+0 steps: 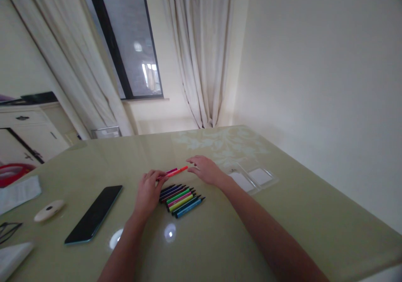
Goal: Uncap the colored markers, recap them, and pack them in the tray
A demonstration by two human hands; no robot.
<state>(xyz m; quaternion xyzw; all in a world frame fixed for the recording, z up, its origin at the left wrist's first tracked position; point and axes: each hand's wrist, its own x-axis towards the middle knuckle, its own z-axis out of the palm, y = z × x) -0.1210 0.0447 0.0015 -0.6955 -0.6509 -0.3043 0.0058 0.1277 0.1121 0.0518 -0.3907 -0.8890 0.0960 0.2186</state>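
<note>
Several felt-tip pens (182, 198) in dark, green, pink, yellow and blue lie side by side on the table, their dark tips pointing to the far right. Just beyond them, my left hand (150, 189) pinches the near end of an orange felt-tip pen (177, 172). A magenta pen (171, 170) shows behind the orange one, partly hidden by my fingers. My right hand (204, 169) is by the far end of the orange pen, fingers apart and holding nothing. A clear plastic case (251, 179) with white inserts lies beyond my right wrist.
A black phone (94, 214) lies on the table (213, 248) to the left. Farther left are a pale oval object (49, 211), a white packet (19, 193) and a red round object (15, 173). A wall (323, 85) borders the right edge.
</note>
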